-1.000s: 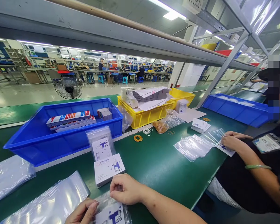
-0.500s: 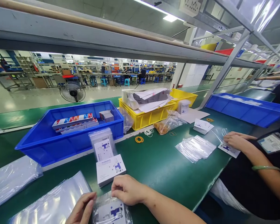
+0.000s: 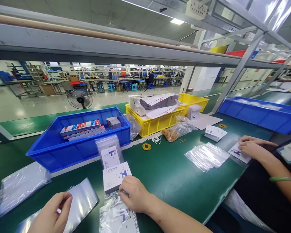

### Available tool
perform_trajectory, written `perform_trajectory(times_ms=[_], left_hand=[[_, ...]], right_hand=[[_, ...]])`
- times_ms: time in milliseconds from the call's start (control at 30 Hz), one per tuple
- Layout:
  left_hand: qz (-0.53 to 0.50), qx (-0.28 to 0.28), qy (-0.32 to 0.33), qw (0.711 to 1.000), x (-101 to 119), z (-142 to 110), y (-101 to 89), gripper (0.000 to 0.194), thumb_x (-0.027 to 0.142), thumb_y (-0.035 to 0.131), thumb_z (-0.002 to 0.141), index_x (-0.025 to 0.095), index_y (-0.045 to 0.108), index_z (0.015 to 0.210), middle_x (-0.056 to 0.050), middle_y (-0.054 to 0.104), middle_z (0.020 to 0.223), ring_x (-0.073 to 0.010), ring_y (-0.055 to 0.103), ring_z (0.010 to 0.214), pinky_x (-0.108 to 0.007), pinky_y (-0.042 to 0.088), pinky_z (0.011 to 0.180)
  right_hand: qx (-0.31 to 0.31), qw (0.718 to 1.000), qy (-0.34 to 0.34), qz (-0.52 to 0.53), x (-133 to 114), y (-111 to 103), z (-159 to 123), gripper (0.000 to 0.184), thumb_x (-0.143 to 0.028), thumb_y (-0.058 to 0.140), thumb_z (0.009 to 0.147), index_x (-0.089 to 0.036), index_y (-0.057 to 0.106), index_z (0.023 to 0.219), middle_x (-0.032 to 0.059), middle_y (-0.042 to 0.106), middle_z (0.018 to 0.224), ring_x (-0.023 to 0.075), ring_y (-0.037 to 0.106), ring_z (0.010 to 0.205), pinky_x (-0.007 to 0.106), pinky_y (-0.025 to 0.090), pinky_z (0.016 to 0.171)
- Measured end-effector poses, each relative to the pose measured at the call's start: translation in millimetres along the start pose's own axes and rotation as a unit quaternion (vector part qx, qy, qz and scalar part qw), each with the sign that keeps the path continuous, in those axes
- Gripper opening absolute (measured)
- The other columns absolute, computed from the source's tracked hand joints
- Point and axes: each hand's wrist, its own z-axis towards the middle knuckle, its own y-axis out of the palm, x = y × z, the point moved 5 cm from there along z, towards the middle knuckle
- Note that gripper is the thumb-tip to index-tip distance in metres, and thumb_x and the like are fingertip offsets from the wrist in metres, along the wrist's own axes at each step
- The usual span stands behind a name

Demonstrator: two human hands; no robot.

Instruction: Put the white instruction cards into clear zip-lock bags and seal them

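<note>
A clear plastic bag point(image 3: 105, 210) with a printed white card point(image 3: 126, 223) inside lies at the front edge of my view. My right hand point(image 3: 135, 195) is curled over the bag's upper right part, its fingers closed, beside a stack of white printed cards point(image 3: 113, 179). To the left, my left hand point(image 3: 52, 213) is above a pile of clear plastic bags point(image 3: 84, 194), thumb and forefinger pinched together; what lies between them is too small to make out. Behind the stack, a bagged card pack point(image 3: 111, 157) leans against the blue bin point(image 3: 72, 155).
Orange rubber bands point(image 3: 146, 147), white bands point(image 3: 156, 139) and a yellow bin point(image 3: 155, 126) are farther back. More plastic bags point(image 3: 24, 187) lie at far left. At right, a co-worker's hands point(image 3: 252, 147) handle a card near clear bags point(image 3: 207, 157).
My left hand has left the bagged card and moved left over the bag pile. My right hand stays at the bag, now lying flatter. The view has shifted slightly.
</note>
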Motion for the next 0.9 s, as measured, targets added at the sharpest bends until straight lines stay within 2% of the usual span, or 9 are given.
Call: perform_trajectory(times_ms=[100,167,267,333,467,600,700,800,900], left_hand=[[0.066,-0.067,-0.041,0.995,-4,8,-1.3,0.027,0.04,0.035,0.08,0.022,0.051,0.069,-0.001,0.059,0.064,-0.019,0.056,0.058,-0.026,0.041,0.053],[0.112,-0.049,-0.042,0.992,-2,9,-3.9,0.027,0.032,0.032,0.084,0.022,0.045,0.062,0.0,0.055,0.057,-0.0176,0.054,0.057,-0.025,0.037,0.053],[0.143,-0.031,-0.031,0.989,-1,11,0.9,0.028,0.025,0.032,0.086,0.02,0.043,0.061,-0.001,0.056,0.061,-0.0161,0.054,0.062,-0.024,0.032,0.055],[0.152,-0.041,-0.035,0.987,-6,14,8.2,0.029,0.025,0.031,0.088,0.019,0.045,0.063,-0.002,0.058,0.066,-0.0158,0.055,0.065,-0.024,0.031,0.057],[0.165,-0.06,-0.058,0.983,-15,15,20.6,0.03,0.034,0.038,0.087,0.018,0.052,0.066,-0.004,0.062,0.071,-0.0174,0.058,0.07,-0.024,0.031,0.057],[0.174,-0.105,-0.059,0.977,-12,7,33.6,0.028,0.043,0.052,0.076,0.016,0.06,0.072,-0.009,0.066,0.075,-0.0227,0.06,0.072,-0.026,0.032,0.055],[0.177,-0.142,-0.047,0.973,-8,3,42.8,0.023,0.036,0.057,0.072,0.014,0.063,0.078,-0.013,0.067,0.08,-0.0254,0.061,0.076,-0.027,0.034,0.057],[0.172,-0.162,-0.039,0.971,-9,3,46.7,0.017,0.023,0.05,0.075,0.014,0.063,0.079,-0.012,0.068,0.083,-0.0237,0.061,0.079,-0.027,0.035,0.058],[0.16,-0.161,-0.035,0.973,-7,6,41.1,0.021,0.018,0.042,0.078,0.013,0.062,0.076,-0.012,0.067,0.082,-0.0218,0.06,0.077,-0.027,0.035,0.058]], right_hand=[[0.047,0.999,-0.015,0.003,-2,-8,1,0.012,-0.012,0.046,0.075,-0.019,0.054,0.068,0.0025,0.056,0.066,0.0154,0.05,0.064,0.027,0.041,0.06],[0.068,0.997,-0.03,0.02,-4,-13,2,0.016,-0.012,0.044,0.079,-0.019,0.053,0.068,0.0024,0.056,0.064,0.0152,0.05,0.063,0.027,0.04,0.059],[0.084,0.993,-0.057,0.057,-7,-19,4,0.02,-0.013,0.042,0.083,-0.019,0.052,0.067,0.0022,0.055,0.062,0.0144,0.05,0.061,0.026,0.04,0.057],[0.09,0.99,-0.069,0.08,-8,-20,6,0.02,-0.014,0.043,0.084,-0.019,0.053,0.068,0.0021,0.055,0.061,0.0143,0.051,0.06,0.026,0.04,0.056],[0.084,0.989,-0.077,0.097,-7,-19,7,0.018,-0.018,0.045,0.086,-0.02,0.053,0.07,0.0024,0.056,0.061,0.0145,0.054,0.057,0.025,0.042,0.053],[0.063,0.992,-0.069,0.09,-5,-16,7,0.019,-0.025,0.044,0.087,-0.021,0.055,0.071,0.0027,0.058,0.062,0.0145,0.056,0.056,0.025,0.045,0.051],[0.06,0.992,-0.067,0.091,-4,-16,7,0.023,-0.029,0.043,0.088,-0.021,0.055,0.071,0.003,0.058,0.062,0.0146,0.056,0.055,0.025,0.046,0.05],[0.062,0.991,-0.067,0.099,-4,-16,7,0.023,-0.03,0.043,0.088,-0.021,0.055,0.071,0.0032,0.059,0.061,0.0148,0.056,0.054,0.025,0.045,0.049],[0.061,0.989,-0.06,0.117,-4,-15,7,0.023,-0.032,0.044,0.087,-0.021,0.055,0.07,0.003,0.059,0.061,0.0147,0.056,0.053,0.024,0.044,0.048]])
